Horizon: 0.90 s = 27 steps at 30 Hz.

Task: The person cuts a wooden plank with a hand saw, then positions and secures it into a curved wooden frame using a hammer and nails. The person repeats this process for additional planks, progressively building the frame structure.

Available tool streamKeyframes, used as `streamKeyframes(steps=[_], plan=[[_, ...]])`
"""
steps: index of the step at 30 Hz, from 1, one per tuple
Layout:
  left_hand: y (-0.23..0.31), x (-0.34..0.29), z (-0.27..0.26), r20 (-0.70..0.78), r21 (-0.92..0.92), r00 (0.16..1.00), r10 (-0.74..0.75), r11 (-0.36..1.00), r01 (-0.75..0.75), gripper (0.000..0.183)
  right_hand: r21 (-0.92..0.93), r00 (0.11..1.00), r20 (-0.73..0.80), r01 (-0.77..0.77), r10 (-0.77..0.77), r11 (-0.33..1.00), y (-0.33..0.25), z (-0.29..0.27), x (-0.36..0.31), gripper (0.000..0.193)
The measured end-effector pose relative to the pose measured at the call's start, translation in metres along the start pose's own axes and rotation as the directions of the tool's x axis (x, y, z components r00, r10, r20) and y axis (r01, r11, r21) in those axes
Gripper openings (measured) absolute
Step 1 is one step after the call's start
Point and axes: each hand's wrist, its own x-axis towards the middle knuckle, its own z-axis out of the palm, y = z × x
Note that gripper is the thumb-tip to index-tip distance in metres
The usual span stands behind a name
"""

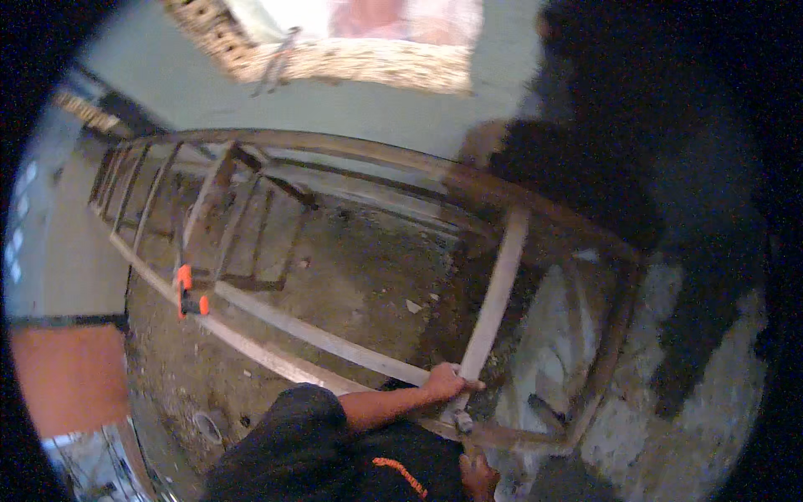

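A long wooden frame point(335, 341) with slats across it stretches in front of me from the far left to the near right. My left hand point(445, 382) is closed round the near end of a pale wooden crossbar point(500, 289), where it meets the near rail. Just below, my right hand point(479, 478) grips the handle of a hammer point(463, 422), its head close to that joint. Part of the right hand is hidden by the lower edge and my dark shirt. An orange-and-black clamp point(191, 299) sits on the near rail at the left.
A bare, dirty floor point(360, 259) with small scraps shows through the frame. A woven-edged panel point(360, 63) with pliers-like tool point(278, 60) lies at the top. A white cup-like object point(207, 427) and an orange-brown panel point(71, 376) are at the lower left.
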Motion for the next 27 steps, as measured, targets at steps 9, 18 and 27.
streamKeyframes(steps=[9, 18, 27], plan=[[0.002, 0.025, -0.047, -0.046, 0.096, 0.998, 0.052, 0.994, -0.047, 0.079, 0.418, 0.931, -0.249, -0.145, 0.266, 0.897, 0.032, -0.062, 0.018, 0.035], [0.115, 0.094, -0.141, -0.385, -0.547, 0.894, 0.228, 0.724, -0.421, 0.035, 0.574, 0.844, -0.474, 0.079, 0.252, 0.815, 0.053, -0.1, 0.078, 0.022], [0.224, 0.168, -0.129, -0.727, -0.18, 0.585, 0.359, 0.722, -0.668, 0.024, 0.343, 0.724, -0.674, 0.129, 0.148, 0.93, 0.097, -0.132, 0.151, 0.024]])
